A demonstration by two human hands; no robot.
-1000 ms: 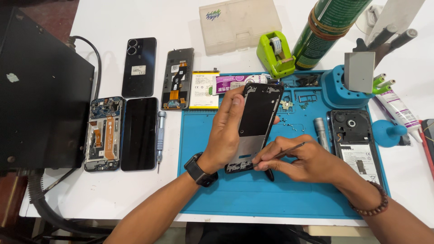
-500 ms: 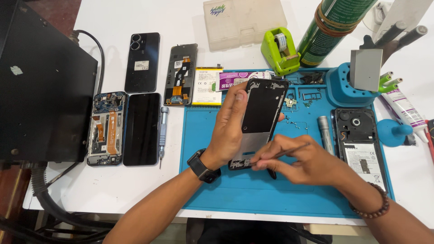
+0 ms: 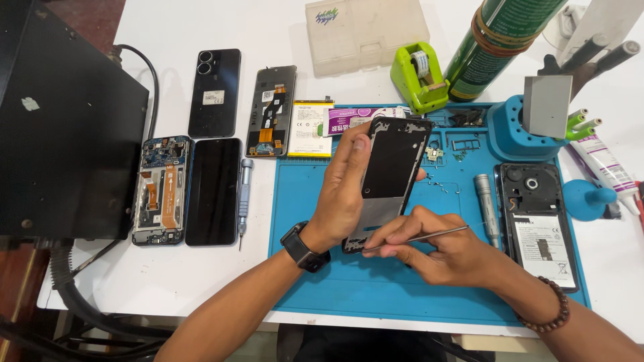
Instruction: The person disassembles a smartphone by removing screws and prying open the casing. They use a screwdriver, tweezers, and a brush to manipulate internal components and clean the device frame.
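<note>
Two hands engaged | phone frame [image 3: 389,175] gripped upright by left hand [image 3: 341,194] over blue mat [image 3: 376,281] at 6 o'clock of surface | thin metal tool [image 3: 419,237] pinched by right hand [image 3: 446,251] at frame's lower edge | risk: frame could be scratched if tip slips.

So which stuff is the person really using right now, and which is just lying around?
In use:
- left hand holding the phone frame up
- right hand pinching thin tweezers, tip at the frame's lower edge
- blue mat underneath

Just lying about:
- green tape dispenser
- small screwdriver
- black phone
- battery
- clear plastic box
</note>
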